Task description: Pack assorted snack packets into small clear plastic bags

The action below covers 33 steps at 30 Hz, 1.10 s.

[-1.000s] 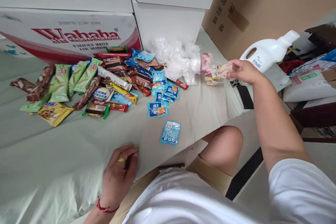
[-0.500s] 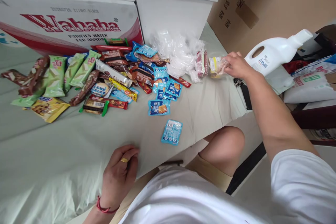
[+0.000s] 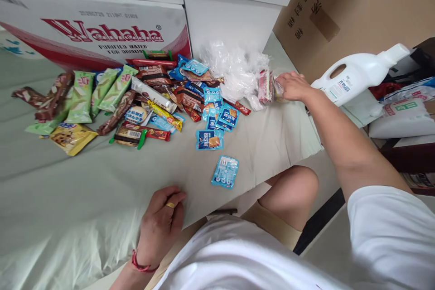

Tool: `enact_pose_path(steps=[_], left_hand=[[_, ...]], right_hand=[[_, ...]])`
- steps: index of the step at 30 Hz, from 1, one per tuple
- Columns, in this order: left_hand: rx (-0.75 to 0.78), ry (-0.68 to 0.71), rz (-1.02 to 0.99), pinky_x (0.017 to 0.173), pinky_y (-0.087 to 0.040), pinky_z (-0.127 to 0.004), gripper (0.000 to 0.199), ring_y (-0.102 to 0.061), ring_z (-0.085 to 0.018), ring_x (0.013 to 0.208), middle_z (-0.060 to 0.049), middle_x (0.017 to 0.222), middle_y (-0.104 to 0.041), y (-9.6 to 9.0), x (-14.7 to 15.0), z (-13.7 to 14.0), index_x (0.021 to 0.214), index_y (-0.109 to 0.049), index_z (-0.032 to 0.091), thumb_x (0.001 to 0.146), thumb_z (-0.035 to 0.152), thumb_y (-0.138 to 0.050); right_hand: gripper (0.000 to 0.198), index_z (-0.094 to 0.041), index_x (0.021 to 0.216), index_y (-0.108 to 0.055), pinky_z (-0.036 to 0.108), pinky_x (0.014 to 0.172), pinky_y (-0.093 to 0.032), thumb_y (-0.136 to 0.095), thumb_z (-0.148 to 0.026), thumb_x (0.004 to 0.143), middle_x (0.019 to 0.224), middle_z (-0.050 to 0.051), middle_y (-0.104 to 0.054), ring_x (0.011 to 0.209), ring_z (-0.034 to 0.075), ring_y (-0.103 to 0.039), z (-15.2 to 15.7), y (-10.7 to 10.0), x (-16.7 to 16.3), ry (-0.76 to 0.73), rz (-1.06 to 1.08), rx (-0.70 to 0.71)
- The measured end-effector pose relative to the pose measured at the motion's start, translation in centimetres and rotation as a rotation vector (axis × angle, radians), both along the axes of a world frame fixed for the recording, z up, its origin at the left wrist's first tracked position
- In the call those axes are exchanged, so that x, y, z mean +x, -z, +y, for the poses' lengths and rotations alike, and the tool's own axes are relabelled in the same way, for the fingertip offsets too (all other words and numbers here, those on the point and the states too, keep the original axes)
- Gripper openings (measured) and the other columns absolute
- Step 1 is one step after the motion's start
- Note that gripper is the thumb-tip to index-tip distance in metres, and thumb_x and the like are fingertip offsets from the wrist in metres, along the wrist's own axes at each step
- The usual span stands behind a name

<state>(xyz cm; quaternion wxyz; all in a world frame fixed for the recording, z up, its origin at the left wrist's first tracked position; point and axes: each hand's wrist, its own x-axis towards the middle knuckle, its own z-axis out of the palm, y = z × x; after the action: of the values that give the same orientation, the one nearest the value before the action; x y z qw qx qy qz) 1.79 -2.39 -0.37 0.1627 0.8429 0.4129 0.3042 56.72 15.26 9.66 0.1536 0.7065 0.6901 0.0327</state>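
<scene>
My right hand point(image 3: 295, 86) reaches to the far right end of the snacks. Its fingers lie stretched over a clear-wrapped snack packet point(image 3: 278, 92), which they mostly cover. Just left of those fingertips lies a dark-red snack pack point(image 3: 265, 86), beside a heap of crumpled clear plastic bags point(image 3: 238, 65). My left hand point(image 3: 165, 217) rests on the near edge of the pale green sheet, fingers loosely curled in, with nothing visible in them. The nearest item to it is a single light-blue snack sachet point(image 3: 225, 172); several more blue sachets point(image 3: 210, 139) lie beyond.
Mixed wrapped snacks point(image 3: 152, 95) spread along the back left, including green-wrapped bars point(image 3: 80, 95) and a yellow cookie packet point(image 3: 73, 138). Behind stand a Wahaha water carton point(image 3: 102, 31) and a brown cardboard box point(image 3: 360, 13). A white detergent bottle point(image 3: 353, 77) leans at the right.
My right hand has slid left from the packet's right end and now covers most of it. My left hand stays resting on the sheet. The view has shifted slightly.
</scene>
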Motion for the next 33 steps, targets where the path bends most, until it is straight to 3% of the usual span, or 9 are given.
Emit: enact_pose_path(steps=[6,11,14,17,21,25,28,31,33], left_hand=[[-0.025,0.013,-0.069,0.081,-0.056,-0.027,0.017,-0.068,-0.017,0.092,-0.008,0.109,-0.063,0.0,0.0,-0.1,0.1,-0.065,0.018,0.094,0.007,-0.052],[-0.032,0.015,-0.098,0.082,-0.056,-0.027,0.02,-0.068,-0.016,0.093,-0.008,0.11,-0.063,0.0,-0.1,-0.2,0.101,-0.064,0.019,0.093,0.005,-0.052],[-0.047,0.009,-0.107,0.082,-0.056,-0.026,0.022,-0.068,-0.016,0.094,-0.008,0.109,-0.063,0.0,-0.2,-0.2,0.101,-0.064,0.019,0.092,0.004,-0.051],[-0.06,0.009,-0.111,0.08,-0.057,-0.027,0.021,-0.069,-0.017,0.092,-0.008,0.109,-0.064,0.0,-0.3,-0.3,0.099,-0.065,0.019,0.092,0.005,-0.051],[-0.082,0.002,-0.121,0.078,-0.057,-0.025,0.02,-0.068,-0.015,0.089,-0.007,0.107,-0.065,0.1,-0.3,-0.4,0.097,-0.066,0.02,0.093,0.006,-0.052],[-0.076,0.002,-0.111,0.079,-0.057,-0.024,0.02,-0.068,-0.014,0.089,-0.007,0.106,-0.064,0.2,-0.2,-0.3,0.096,-0.066,0.02,0.094,0.005,-0.052],[-0.047,-0.002,-0.092,0.079,-0.056,-0.025,0.02,-0.068,-0.014,0.089,-0.007,0.106,-0.063,0.2,-0.1,-0.3,0.097,-0.066,0.019,0.094,0.005,-0.052],[-0.027,-0.014,-0.087,0.078,-0.056,-0.024,0.019,-0.068,-0.014,0.089,-0.007,0.106,-0.063,0.2,0.1,-0.4,0.098,-0.065,0.019,0.094,0.004,-0.054],[-0.022,-0.021,-0.087,0.079,-0.056,-0.024,0.02,-0.068,-0.014,0.089,-0.007,0.105,-0.064,0.2,0.2,-0.4,0.098,-0.065,0.019,0.093,0.004,-0.054]], right_hand=[[0.09,-0.024,0.162,-0.036,0.07,0.117,-0.022,-0.068,-0.045,0.08,0.167,0.015,-0.036,0.15,0.046,-0.028,1.1,-3.5,0.8,-0.004,0.064,-0.119],[0.089,-0.017,0.163,-0.033,0.061,0.116,-0.027,-0.07,-0.036,0.084,0.167,0.02,-0.033,0.15,0.045,-0.026,0.3,-6.5,-2.6,-0.204,0.132,0.005],[0.073,-0.022,0.155,-0.048,0.056,0.115,-0.031,-0.065,-0.024,0.084,0.16,0.014,-0.045,0.144,0.039,-0.036,-0.7,-5.1,-5.1,-0.406,0.066,-0.02],[0.054,-0.021,0.139,-0.064,0.056,0.112,-0.033,-0.064,-0.025,0.085,0.15,0.014,-0.055,0.138,0.038,-0.042,-1.2,-2.2,-5.9,-0.499,-0.021,-0.063],[0.041,-0.016,0.127,-0.072,0.047,0.097,-0.044,-0.057,-0.027,0.09,0.128,0.017,-0.067,0.118,0.035,-0.055,0.0,0.4,-5.0,-0.335,0.042,-0.021],[0.032,-0.019,0.114,-0.075,0.037,0.09,-0.048,-0.057,-0.019,0.087,0.112,0.009,-0.073,0.104,0.028,-0.064,2.0,0.8,-5.3,-0.179,0.168,-0.018],[0.058,-0.018,0.138,-0.062,0.038,0.088,-0.051,-0.067,-0.017,0.08,0.137,0.014,-0.063,0.105,0.03,-0.066,3.0,0.6,-6.5,-0.076,0.129,0.047],[0.108,-0.018,0.166,-0.02,0.044,0.091,-0.052,-0.077,-0.019,0.075,0.167,0.024,-0.027,0.12,0.038,-0.062,3.6,0.3,-7.5,0.001,0.093,0.116],[0.124,-0.015,0.168,-0.004,0.046,0.095,-0.052,-0.082,-0.021,0.072,0.168,0.028,-0.022,0.127,0.04,-0.058,4.2,0.2,-7.7,0.062,0.095,0.107]])
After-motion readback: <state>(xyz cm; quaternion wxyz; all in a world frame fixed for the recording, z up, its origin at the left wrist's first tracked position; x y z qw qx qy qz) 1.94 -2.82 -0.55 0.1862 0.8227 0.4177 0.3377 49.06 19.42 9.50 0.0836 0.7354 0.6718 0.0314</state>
